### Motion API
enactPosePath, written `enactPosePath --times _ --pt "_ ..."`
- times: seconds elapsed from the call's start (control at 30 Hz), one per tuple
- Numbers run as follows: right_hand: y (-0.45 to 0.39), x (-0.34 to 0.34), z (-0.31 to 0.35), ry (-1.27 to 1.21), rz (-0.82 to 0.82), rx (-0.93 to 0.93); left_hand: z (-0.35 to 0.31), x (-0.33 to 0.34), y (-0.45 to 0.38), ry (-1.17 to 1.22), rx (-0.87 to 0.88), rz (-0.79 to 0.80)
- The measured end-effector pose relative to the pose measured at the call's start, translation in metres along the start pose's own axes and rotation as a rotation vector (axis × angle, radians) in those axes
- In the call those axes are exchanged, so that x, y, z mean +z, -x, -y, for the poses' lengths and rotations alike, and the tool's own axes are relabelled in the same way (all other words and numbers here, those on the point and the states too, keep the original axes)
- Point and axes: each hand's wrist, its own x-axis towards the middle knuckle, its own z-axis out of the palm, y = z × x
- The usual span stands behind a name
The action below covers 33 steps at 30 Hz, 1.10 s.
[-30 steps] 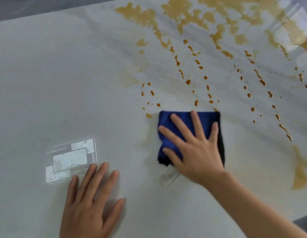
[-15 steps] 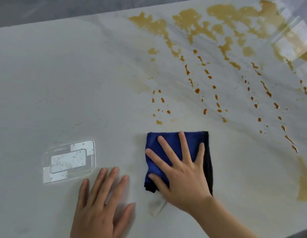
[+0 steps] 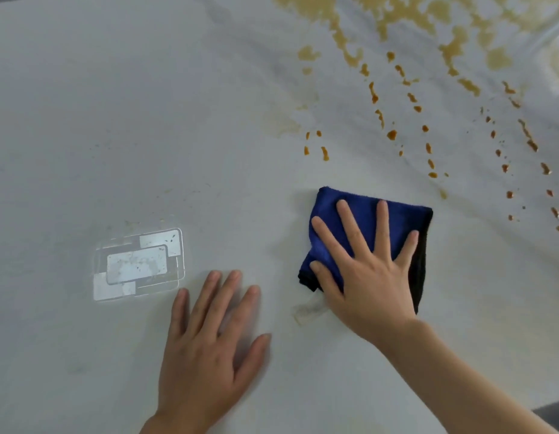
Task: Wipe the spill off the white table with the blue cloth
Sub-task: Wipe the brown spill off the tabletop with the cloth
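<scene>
Right hand (image 3: 366,277) flat, fingers spread, pressing the cloth (image 3: 397,214) on the table (image 3: 84,120), left hand (image 3: 206,339) open beside it, and the spill (image 3: 428,89) lies from twelve round to two o'clock, nearer the right.

1. The table (image 3: 146,120) is white with faint grey veining, like marble.
2. The folded cloth (image 3: 359,214) is deep blue, with a black edge along its right side.
3. Beyond the cloth, the spill (image 3: 394,23) is amber-brown: broad blotches farthest off, then trails of small orange drops nearer it.
4. Left of the cloth, a bright white reflection (image 3: 137,264) of overlapping rectangles.
</scene>
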Motion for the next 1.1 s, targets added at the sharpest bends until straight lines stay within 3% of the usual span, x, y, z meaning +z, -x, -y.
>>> enactPosePath --times 0.23,0.43,0.63,0.8,0.97,1.1 --pt "-0.047 -0.007 0.017 0.038 -0.031 -0.229 0.000 -0.001 0.000 -0.033 0.021 -0.015" --pt "-0.104 -0.016 -0.013 0.001 -0.076 -0.117 0.001 0.001 0.001 -0.016 0.029 -0.041" --pt "-0.070 -0.020 -0.064 -0.065 -0.015 0.196 0.001 0.000 0.001 0.010 0.022 -0.049" --pt "-0.028 -0.002 -0.030 -0.008 0.030 0.054 -0.001 -0.001 -0.001 0.039 0.012 -0.079" --pt "-0.071 -0.014 -0.045 0.032 -0.013 -0.043 -0.001 -0.001 -0.003 0.047 0.013 -0.073" --pt "-0.116 -0.028 -0.086 -0.053 -0.029 0.103 -0.001 0.001 -0.004 0.022 0.023 -0.086"
